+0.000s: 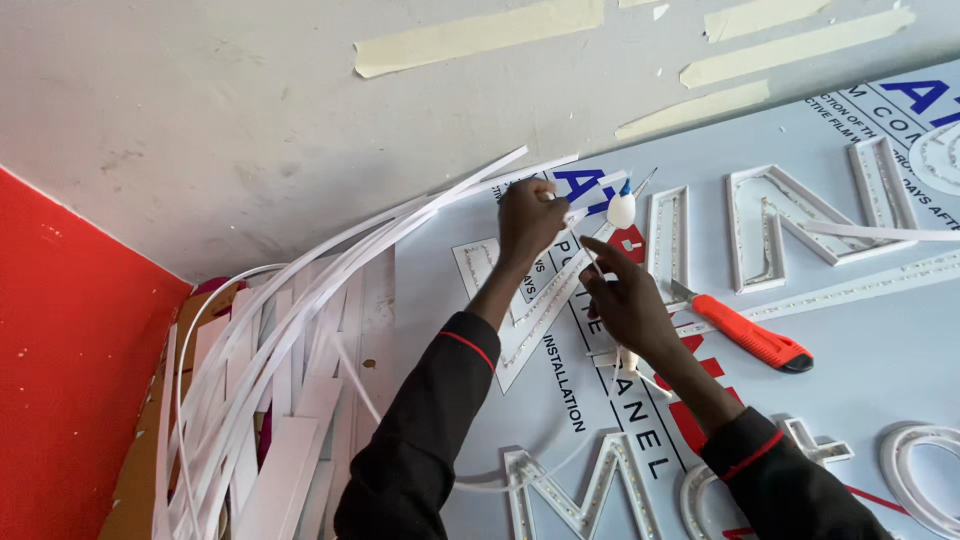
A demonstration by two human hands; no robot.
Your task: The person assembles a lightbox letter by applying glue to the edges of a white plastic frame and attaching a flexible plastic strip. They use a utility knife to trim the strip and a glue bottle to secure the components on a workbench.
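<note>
My left hand (pixel 528 215) is closed around the end of a thin white plastic strip (pixel 585 210) near the top of a white channel letter (pixel 520 300) with a row of small lights inside. My right hand (pixel 625 300) pinches the same strip lower down, over the letter's right side. A small white glue bottle (pixel 621 207) with a blue tip stands just beyond both hands. Both sleeves are black with red trim.
An orange utility knife (pixel 745 335) lies right of my right hand on the pale printed sheet (pixel 880 330). More channel letters (pixel 790 225) lie around. A bundle of long white strips (pixel 290 320) fans out left. A red panel (pixel 60 360) is at far left.
</note>
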